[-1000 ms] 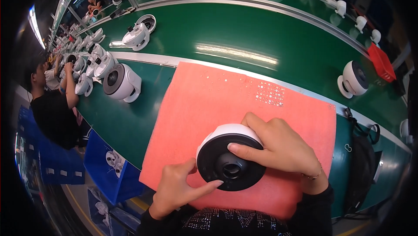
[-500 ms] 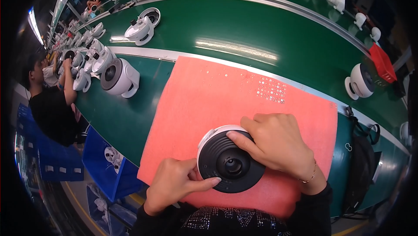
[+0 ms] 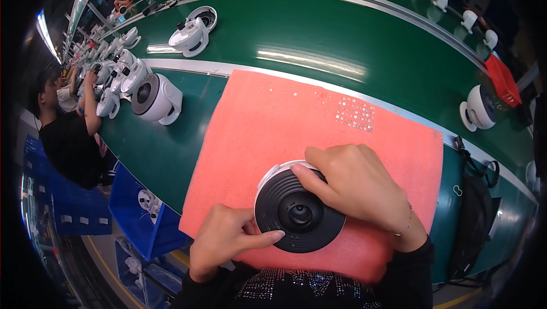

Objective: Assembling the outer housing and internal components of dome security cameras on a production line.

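Far out on my left, a co-worker in a black top (image 3: 68,138) bends over the green bench (image 3: 319,35), with blue bins (image 3: 134,212) on the floor below. A row of white dome cameras (image 3: 122,75) runs along that stretch of the bench, and the nearest one (image 3: 155,98) lies tipped on its side, dark face turned toward me. Another white unit (image 3: 192,33) sits farther up on the belt.

Now to my own work: my left hand (image 3: 228,240) lies at the near left edge of the pink foam mat (image 3: 268,121), fingers curled, thumb pressing against the lower left rim of the round camera (image 3: 299,213). The camera sits on the near part of the mat, right in front of me, its black ribbed face and lens pointing up, white shell showing behind. My right hand (image 3: 359,186) covers its upper right side, fingers wrapped closed over the rim, so both hands hold it between them.

Farther right, a cluster of small screws (image 3: 354,114) glints on the mat. Beyond the mat's right edge, one more white camera (image 3: 478,108) stands on the bench beside a red tray (image 3: 502,80).
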Motion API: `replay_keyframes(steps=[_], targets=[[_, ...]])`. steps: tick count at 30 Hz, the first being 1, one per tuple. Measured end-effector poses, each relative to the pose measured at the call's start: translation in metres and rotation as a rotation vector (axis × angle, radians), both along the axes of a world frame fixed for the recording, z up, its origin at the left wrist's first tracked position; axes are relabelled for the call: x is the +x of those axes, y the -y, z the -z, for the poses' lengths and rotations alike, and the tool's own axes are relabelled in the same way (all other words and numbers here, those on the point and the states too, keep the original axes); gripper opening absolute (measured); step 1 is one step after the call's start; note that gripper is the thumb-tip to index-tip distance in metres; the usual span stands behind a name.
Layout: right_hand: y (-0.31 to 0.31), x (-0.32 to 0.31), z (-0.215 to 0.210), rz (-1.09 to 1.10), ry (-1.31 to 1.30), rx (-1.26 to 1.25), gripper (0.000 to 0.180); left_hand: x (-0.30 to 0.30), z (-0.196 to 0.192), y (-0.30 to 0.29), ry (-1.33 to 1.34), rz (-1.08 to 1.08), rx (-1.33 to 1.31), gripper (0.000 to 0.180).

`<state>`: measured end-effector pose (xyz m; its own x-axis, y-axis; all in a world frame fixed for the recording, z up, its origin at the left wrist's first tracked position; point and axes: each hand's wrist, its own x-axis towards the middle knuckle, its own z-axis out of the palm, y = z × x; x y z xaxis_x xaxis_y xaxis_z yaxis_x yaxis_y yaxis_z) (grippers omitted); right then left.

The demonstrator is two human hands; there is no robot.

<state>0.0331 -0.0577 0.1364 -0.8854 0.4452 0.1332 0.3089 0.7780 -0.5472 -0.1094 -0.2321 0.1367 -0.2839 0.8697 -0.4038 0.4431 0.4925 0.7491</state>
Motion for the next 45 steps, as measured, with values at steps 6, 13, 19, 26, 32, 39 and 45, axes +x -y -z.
replay_keyframes(steps=[6,13,19,26,32,39,45], targets=[[0.001,-0.001,0.002,-0.029,0.008,0.053,0.035,0.000,-0.003,0.002,0.051,-0.114,0.070,0.033],[-0.006,0.002,-0.008,-0.208,-0.138,0.015,0.036,0.009,-0.007,0.006,-0.202,-0.034,0.278,0.035],[-0.003,-0.004,-0.008,-0.200,-0.113,0.015,0.034,-0.001,-0.004,0.005,-0.302,0.047,0.239,0.038],[-0.003,-0.016,-0.012,-0.110,-0.011,-0.049,0.033,-0.028,-0.017,-0.010,-0.325,0.213,0.163,0.040],[-0.006,-0.027,-0.005,-0.071,-0.027,-0.033,0.037,-0.042,-0.011,-0.018,-0.193,0.232,0.075,0.044],[0.004,-0.032,-0.017,-0.044,0.006,0.046,0.037,-0.051,-0.015,-0.015,-0.198,0.257,0.074,0.045],[0.015,-0.019,-0.037,-0.383,-0.120,0.138,0.040,-0.054,-0.015,-0.012,-0.182,0.216,0.076,0.045]])
